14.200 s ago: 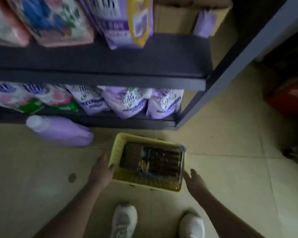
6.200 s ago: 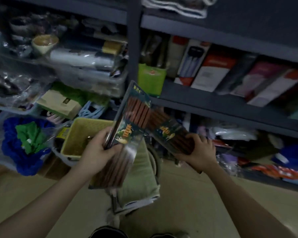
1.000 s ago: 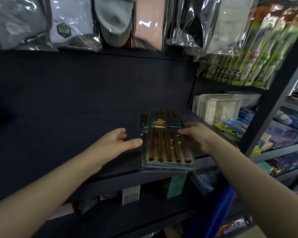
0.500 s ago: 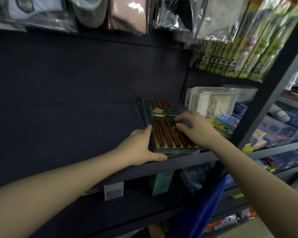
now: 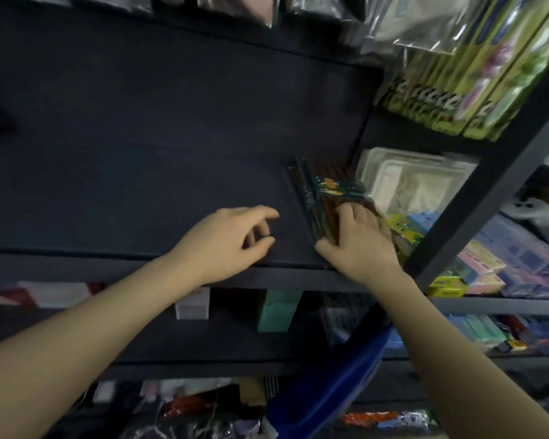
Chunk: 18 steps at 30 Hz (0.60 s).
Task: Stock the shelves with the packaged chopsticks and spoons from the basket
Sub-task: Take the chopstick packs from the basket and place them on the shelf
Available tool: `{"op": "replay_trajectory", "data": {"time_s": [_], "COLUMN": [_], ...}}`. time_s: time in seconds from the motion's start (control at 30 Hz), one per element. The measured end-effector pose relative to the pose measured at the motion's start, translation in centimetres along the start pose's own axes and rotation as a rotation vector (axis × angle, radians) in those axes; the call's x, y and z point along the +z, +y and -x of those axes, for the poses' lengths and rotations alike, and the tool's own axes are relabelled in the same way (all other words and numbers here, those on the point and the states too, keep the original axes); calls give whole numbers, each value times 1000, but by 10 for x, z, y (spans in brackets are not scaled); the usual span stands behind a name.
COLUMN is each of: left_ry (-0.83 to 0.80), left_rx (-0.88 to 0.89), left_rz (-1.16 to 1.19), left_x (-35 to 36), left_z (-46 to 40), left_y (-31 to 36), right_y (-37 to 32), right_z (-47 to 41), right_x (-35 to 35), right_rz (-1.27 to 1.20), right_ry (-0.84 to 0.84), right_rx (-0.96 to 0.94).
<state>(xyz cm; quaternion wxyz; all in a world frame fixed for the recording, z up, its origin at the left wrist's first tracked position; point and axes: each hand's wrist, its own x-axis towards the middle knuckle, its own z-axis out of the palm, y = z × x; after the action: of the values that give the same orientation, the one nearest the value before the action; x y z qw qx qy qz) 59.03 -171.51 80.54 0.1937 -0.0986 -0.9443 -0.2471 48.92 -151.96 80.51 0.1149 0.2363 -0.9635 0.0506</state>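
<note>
The packs of brown chopsticks (image 5: pixel 325 191) lie stacked flat on the dark shelf (image 5: pixel 140 172), at its right end by the upright post. My right hand (image 5: pixel 355 239) rests flat on the near half of the stack, thumb at its near left corner, and covers that part. My left hand (image 5: pixel 232 239) hovers over bare shelf a little left of the packs, with its fingers loosely curled and nothing in them. The basket is out of view.
A dark metal post (image 5: pixel 476 198) runs diagonally right of the packs. Behind it sit white plastic trays (image 5: pixel 415 182), green boxed goods (image 5: pixel 476 90) above, and coloured small boxes (image 5: pixel 504 258). Bagged items (image 5: pixel 317 4) hang along the top. Lower shelves hold boxes (image 5: pixel 192 304).
The stack has slid right and deeper, against the shelf's right end. My left hand has come off the packs and drawn left; my right hand stays on them.
</note>
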Motion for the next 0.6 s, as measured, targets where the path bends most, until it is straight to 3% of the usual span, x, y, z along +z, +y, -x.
{"op": "replay_trajectory", "data": {"time_s": [0.07,0.17,0.27,0.43,0.6], "left_ry": [76,86,64,41,7], "left_rx": [20,-55,-201,-591,-895], "left_rz": [-69,-110,-170,-220,-158], "left_x": [-10,-21,-32,-57,-106], "left_z": [31,88,157,299,457], "left_y": [-7,-23,-44,-85,-112], "right_y": [-17,-68,-135,-249,-369], "right_z": [3,19,49,101,153], "right_x": [3,11,14,33,83], "right_rz": [3,-157,-315,-219,-183], "right_ry": [116,271,140,-60,-281], "right_rx": [-97,-441,-726,-1081,-1194]}}
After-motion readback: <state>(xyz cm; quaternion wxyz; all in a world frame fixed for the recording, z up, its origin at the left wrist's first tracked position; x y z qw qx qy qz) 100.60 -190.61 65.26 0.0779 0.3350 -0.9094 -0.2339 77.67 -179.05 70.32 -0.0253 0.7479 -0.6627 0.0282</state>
